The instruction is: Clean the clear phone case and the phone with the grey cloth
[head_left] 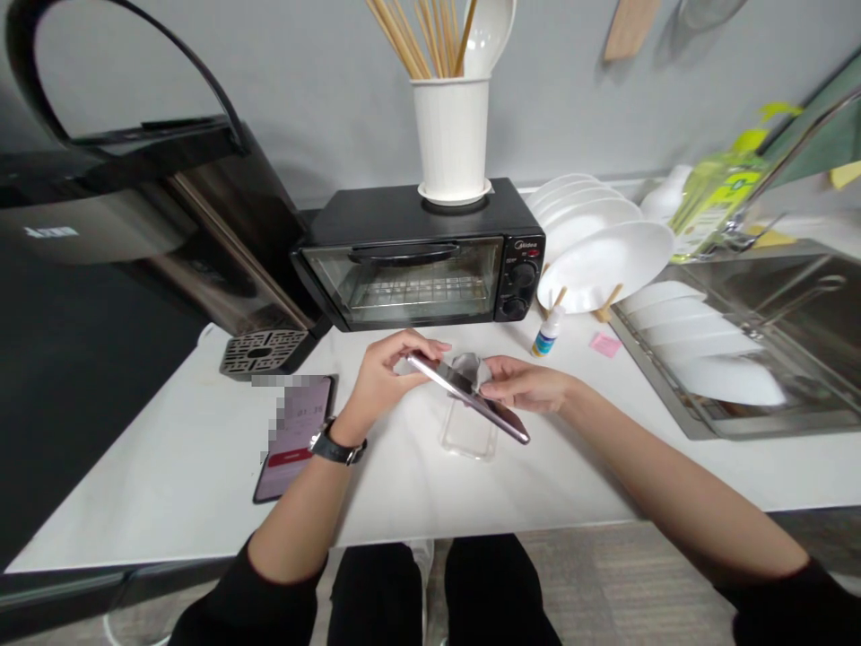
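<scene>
My left hand [396, 368] grips one end of a smartphone [494, 414], which is tilted above the counter. A grey-white cloth [469, 368] is pinched in my right hand [521, 384], held against the phone's far side. Below the phone, a clear phone case [467, 432] lies on the white counter. To the left, another phone [296, 431] lies with its screen lit, next to my watch-wearing left wrist. Beyond my right hand stands a small white spray bottle [548, 332] with a blue and yellow label. A small pink packet [605, 344] lies to its right.
A black toaster oven [417, 260] stands at the back, carrying a white cup [452, 135] of chopsticks. On the left is a tall black drinks machine [221, 233]. White plates [605, 260] lean in a wooden rack beside the steel sink [807, 296]. A green soap bottle [723, 197] stands behind it.
</scene>
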`<move>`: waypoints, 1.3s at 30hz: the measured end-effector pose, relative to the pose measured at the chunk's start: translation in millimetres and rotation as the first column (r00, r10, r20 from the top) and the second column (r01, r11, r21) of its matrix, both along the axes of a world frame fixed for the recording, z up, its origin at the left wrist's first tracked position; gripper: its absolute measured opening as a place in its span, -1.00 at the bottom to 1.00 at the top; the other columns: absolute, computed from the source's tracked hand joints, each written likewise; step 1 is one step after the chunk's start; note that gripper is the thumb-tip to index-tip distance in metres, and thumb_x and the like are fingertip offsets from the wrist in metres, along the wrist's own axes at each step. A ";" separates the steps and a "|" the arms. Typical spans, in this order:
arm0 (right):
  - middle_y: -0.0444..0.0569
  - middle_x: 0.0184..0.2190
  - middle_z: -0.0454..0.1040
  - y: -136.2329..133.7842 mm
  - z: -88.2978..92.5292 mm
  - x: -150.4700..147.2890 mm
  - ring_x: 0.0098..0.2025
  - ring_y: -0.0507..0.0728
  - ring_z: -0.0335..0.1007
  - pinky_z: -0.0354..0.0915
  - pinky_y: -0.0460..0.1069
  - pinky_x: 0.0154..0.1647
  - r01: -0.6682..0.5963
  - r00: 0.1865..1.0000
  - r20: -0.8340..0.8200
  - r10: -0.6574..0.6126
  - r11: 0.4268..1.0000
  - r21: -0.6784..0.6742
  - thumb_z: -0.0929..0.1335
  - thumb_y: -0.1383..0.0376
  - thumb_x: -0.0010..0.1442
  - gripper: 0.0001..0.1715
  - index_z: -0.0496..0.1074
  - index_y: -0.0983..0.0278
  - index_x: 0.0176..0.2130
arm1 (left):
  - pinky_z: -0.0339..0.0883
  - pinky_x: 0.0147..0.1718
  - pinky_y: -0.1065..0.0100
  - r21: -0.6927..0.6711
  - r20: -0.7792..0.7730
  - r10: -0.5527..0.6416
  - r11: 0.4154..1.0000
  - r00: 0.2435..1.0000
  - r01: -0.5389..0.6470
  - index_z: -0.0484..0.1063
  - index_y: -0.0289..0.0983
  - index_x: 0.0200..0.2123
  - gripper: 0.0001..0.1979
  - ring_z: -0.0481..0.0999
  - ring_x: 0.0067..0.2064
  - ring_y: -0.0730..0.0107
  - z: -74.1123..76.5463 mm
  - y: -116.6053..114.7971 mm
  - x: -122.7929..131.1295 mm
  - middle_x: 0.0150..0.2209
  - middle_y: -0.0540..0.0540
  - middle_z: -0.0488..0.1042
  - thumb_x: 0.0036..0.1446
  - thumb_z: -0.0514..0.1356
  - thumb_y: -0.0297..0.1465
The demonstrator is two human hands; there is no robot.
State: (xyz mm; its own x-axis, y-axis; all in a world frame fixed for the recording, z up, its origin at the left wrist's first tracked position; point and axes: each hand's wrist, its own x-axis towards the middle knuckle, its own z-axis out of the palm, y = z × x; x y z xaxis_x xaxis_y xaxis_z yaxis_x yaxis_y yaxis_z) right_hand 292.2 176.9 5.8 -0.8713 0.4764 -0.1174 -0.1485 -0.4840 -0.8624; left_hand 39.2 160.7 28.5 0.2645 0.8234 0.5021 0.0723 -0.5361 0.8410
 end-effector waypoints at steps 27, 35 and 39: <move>-0.09 -0.40 0.52 6.9 -18.6 -10.5 -0.36 0.08 0.39 0.33 -0.02 -0.31 0.209 0.918 0.197 -0.345 0.841 0.498 0.53 -0.19 0.08 -0.39 0.51 0.30 -0.30 | 0.40 -0.35 0.45 -0.172 -0.027 0.359 0.918 0.933 -0.358 0.63 -0.29 -0.05 -0.62 0.52 -0.29 0.41 -20.8 10.4 16.6 -0.17 -0.10 0.61 0.15 0.40 -0.18; -0.14 -0.54 0.38 3.0 -24.0 -15.1 -0.46 0.06 0.27 0.22 -0.04 -0.43 0.172 0.852 0.299 -0.430 0.768 0.616 0.44 -0.26 0.17 -0.34 0.44 0.27 -0.46 | 0.39 -0.36 0.44 -0.178 -0.039 0.330 0.926 0.943 -0.332 0.63 -0.27 -0.07 -0.66 0.53 -0.30 0.41 -18.3 7.8 17.9 -0.20 -0.08 0.60 0.16 0.40 -0.20; -0.10 -0.36 0.49 1.8 -20.3 -15.9 -0.33 0.10 0.36 0.30 -0.02 -0.32 0.218 0.927 0.123 -0.354 0.777 0.591 0.53 -0.23 0.06 -0.35 0.48 0.28 -0.26 | 0.37 -0.38 0.45 -0.068 -0.036 0.398 0.914 0.917 -0.399 0.62 -0.25 -0.08 -0.71 0.51 -0.28 0.41 -14.7 3.9 16.3 -0.22 -0.05 0.55 0.20 0.38 -0.23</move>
